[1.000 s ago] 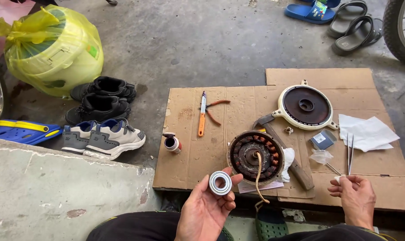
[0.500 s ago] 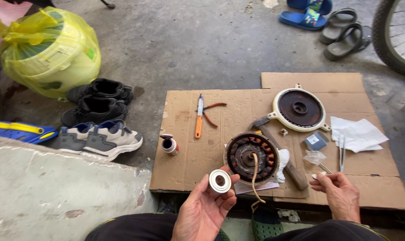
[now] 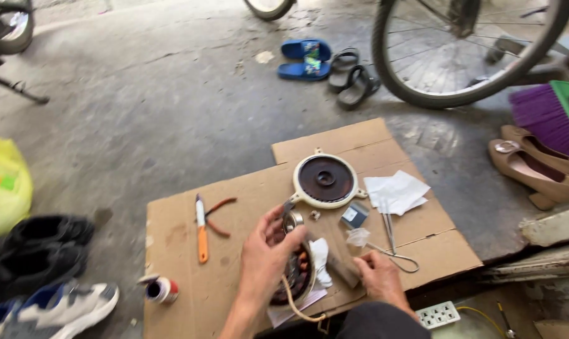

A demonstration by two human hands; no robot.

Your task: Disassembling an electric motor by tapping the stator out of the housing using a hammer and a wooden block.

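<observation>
My left hand (image 3: pixel 264 258) holds a silver ring-shaped bearing (image 3: pixel 292 221) between its fingertips, just above a round motor stator (image 3: pixel 300 276) with copper windings that lies on the cardboard sheet (image 3: pixel 234 263). A tan cord (image 3: pixel 292 304) trails from the stator toward me. My right hand (image 3: pixel 377 280) rests low on the cardboard to the right of the stator. Its fingertips are at the end of a brown wooden handle (image 3: pixel 340 267), and whether it grips the handle is unclear. A white rag (image 3: pixel 320 258) lies between the two hands.
On the cardboard lie a round cream motor cover (image 3: pixel 325 180), pliers (image 3: pixel 220 216), an orange-handled tool (image 3: pixel 201 233), a small can (image 3: pixel 159 290), scissors (image 3: pixel 392 245), a grey box (image 3: pixel 355 215) and white paper (image 3: pixel 395 191). Around it are a bicycle wheel (image 3: pixel 473 56), sandals (image 3: pixel 304 59), beige shoes (image 3: pixel 530 164), sneakers (image 3: pixel 52 307) and a power strip (image 3: pixel 438 314).
The camera has tilted up and to the right. My left hand has carried the bearing forward from near my lap to over the stator. My right hand has shifted left toward the wooden handle.
</observation>
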